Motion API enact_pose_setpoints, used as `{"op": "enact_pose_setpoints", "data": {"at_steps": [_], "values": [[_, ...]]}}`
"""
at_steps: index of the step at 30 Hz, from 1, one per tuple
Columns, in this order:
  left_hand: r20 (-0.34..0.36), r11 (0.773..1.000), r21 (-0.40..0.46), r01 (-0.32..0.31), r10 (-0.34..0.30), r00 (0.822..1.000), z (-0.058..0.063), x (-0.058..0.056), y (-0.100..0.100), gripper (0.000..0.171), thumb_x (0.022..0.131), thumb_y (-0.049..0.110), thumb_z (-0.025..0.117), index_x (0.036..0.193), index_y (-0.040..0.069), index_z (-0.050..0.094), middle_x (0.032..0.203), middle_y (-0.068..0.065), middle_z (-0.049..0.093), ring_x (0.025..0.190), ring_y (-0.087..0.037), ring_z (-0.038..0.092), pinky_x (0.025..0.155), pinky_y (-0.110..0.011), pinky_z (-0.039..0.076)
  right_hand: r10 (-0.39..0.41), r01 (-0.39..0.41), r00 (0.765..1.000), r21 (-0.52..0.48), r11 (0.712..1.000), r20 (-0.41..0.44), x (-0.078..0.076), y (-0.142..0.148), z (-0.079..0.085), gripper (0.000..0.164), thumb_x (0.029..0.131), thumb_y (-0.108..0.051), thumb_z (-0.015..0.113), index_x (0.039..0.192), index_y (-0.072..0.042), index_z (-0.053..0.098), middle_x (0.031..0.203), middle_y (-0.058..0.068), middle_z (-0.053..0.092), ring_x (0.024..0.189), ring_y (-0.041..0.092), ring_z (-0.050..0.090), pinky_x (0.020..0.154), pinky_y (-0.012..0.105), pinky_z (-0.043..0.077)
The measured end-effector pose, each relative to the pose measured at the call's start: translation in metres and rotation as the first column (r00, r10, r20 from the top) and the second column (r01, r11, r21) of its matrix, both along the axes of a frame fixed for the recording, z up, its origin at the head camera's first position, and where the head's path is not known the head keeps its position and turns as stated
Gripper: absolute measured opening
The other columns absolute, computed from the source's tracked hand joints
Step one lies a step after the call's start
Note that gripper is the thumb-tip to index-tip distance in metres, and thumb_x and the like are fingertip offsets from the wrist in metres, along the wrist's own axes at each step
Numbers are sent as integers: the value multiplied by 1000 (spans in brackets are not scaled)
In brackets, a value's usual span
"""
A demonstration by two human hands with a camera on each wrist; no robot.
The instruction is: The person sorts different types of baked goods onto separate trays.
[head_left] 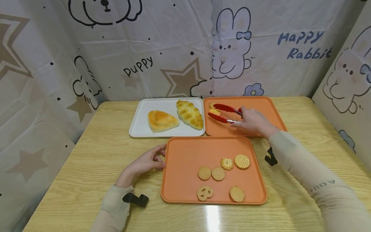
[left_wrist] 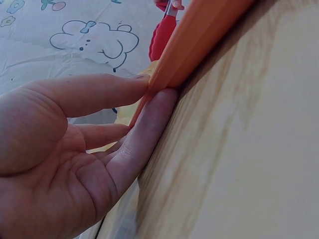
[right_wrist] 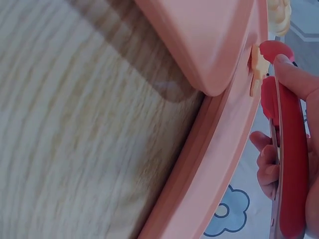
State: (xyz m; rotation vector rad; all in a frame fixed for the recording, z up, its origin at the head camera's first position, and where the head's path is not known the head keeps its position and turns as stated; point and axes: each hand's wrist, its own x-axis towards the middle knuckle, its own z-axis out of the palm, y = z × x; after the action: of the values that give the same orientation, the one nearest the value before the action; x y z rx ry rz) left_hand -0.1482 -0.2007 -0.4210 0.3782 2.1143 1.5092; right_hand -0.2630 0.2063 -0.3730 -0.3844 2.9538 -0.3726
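In the head view, my right hand holds red-tipped metal tongs, also seen in the right wrist view as red tongs. Their two arms stand apart over the left end of the back orange tray, with a yellow cookie between the tips. A small round cookie lies just behind it. My left hand pinches the left rim of the front orange tray. In the left wrist view, thumb and fingers meet that tray's rim, one finger lying low along its outer side.
Several cookies lie on the front tray, among them a pretzel-shaped cookie and a dotted round cookie. At back left, a white tray carries a flat bread and a braided bread. A printed cloth hangs behind the table.
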Motion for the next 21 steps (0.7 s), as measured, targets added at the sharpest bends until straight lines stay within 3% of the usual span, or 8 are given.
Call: {"op": "enact_pose_setpoints", "data": {"at_steps": [10, 21], "values": [[6, 1000, -3, -5, 5, 1000, 0, 0, 0, 79, 80, 3, 65, 144, 2, 19, 118, -19, 38, 76, -14, 52, 64, -23, 45, 21, -22, 998, -6, 1000, -65, 12, 14, 6, 68, 75, -55, 64, 106, 3, 46, 87, 15, 59, 67, 25, 57, 60, 39, 46], [-10, 1000, 18, 22, -22, 1000, -1, 0, -1, 80, 80, 2, 65, 144, -2, 16, 117, -21, 37, 75, -12, 53, 67, -24, 49, 44, -47, 994, -31, 998, -100, 48, 37, 16, 70, 70, -58, 66, 102, 1, 48, 87, 15, 61, 62, 20, 53, 53, 32, 43]]}}
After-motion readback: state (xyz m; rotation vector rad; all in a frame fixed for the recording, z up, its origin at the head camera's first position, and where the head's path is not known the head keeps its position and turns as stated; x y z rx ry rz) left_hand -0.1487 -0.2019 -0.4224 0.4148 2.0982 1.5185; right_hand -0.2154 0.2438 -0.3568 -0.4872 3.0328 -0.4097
